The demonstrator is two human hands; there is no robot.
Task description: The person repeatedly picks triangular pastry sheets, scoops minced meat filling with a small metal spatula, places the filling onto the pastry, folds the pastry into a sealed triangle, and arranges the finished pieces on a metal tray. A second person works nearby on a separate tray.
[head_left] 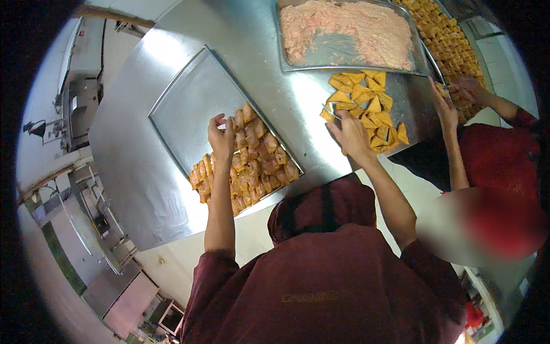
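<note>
My left hand (222,137) is over a shallow metal tray (183,103), beside the far end of rows of stuffed fried tofu pieces (252,166). Its thumb and fingers are curled but apart, with nothing visible between them. To the right, my right hand (354,137) is closed on a thin metal utensil (330,109), mostly covered by the fingers, so its exact kind cannot be told. That hand sits at the left edge of a loose pile of yellow fried tofu triangles (372,106) on the steel table (258,63).
Beyond the triangles lies a deep metal tray (344,69) of pale pink minced filling (366,23). A big tray of tofu pieces (450,46) is at the far right. Beside me, a co-worker's hands (447,112) hold a small yellow piece close to the table's right edge.
</note>
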